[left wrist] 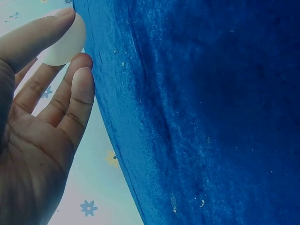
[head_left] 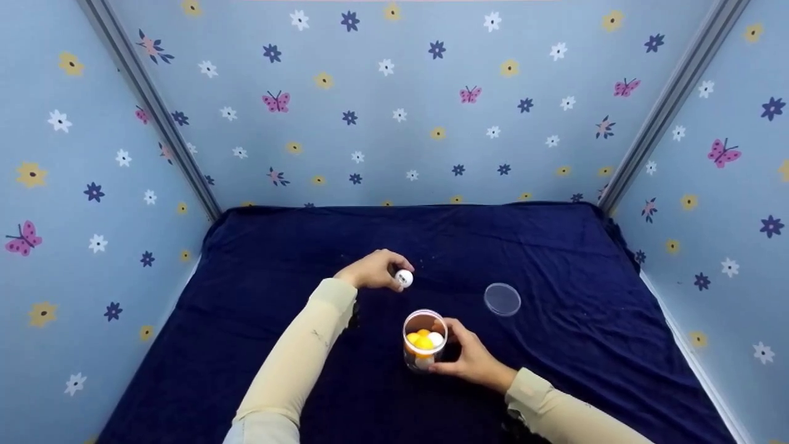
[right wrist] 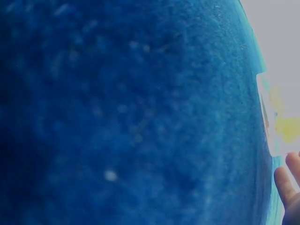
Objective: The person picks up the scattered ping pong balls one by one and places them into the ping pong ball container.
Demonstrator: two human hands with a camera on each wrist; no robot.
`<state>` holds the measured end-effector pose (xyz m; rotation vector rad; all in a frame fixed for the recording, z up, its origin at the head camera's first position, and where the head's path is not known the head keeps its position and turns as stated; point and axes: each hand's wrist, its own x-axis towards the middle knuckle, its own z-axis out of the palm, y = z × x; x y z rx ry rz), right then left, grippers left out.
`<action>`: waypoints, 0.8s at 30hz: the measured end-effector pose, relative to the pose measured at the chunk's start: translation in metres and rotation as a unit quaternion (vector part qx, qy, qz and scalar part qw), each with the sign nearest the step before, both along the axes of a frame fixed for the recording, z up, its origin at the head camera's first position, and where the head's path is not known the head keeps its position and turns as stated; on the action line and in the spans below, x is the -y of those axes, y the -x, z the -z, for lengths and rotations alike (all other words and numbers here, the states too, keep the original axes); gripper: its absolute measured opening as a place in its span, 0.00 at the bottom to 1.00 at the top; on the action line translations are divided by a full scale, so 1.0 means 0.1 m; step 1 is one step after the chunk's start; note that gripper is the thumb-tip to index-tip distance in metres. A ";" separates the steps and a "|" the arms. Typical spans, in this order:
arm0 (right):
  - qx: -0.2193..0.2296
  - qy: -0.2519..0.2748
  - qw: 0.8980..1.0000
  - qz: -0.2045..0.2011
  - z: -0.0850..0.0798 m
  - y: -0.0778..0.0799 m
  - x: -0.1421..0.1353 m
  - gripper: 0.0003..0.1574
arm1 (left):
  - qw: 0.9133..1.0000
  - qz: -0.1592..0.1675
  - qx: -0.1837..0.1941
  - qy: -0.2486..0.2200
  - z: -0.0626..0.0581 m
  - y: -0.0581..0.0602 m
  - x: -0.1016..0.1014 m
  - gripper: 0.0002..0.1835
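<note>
Between thumb and fingertips, my left hand [head_left: 373, 270] pinches a white ping-pong ball [head_left: 404, 278] with dark print on it. The same ball [left wrist: 74, 43] shows pale at the fingertips in the left wrist view. A clear round jar [head_left: 409, 362] stands lower and slightly right of it, its top uncovered. Orange balls [head_left: 424, 343] and a white ball [head_left: 436, 339] lie inside. My right hand [head_left: 473, 359] holds the jar from its right side, thumb in front and fingers behind. At the right wrist view's edge, the jar [right wrist: 280, 101] and some fingers [right wrist: 283, 183] are partly cut off.
A clear round lid [head_left: 502, 300] lies flat on the dark blue cloth [head_left: 579, 357], behind and right of the jar. Flower-patterned walls [head_left: 394, 135] with grey metal corner posts [head_left: 154, 111] enclose the table at the back and sides.
</note>
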<state>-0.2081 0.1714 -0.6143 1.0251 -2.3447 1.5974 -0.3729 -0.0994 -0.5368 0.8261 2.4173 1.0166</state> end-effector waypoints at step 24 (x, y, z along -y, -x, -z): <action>0.048 -0.012 0.998 -0.029 0.33 0.25 -0.03 0.50 | 1.000 -0.006 -0.007 0.010 -0.14 -0.12 0.19 0.25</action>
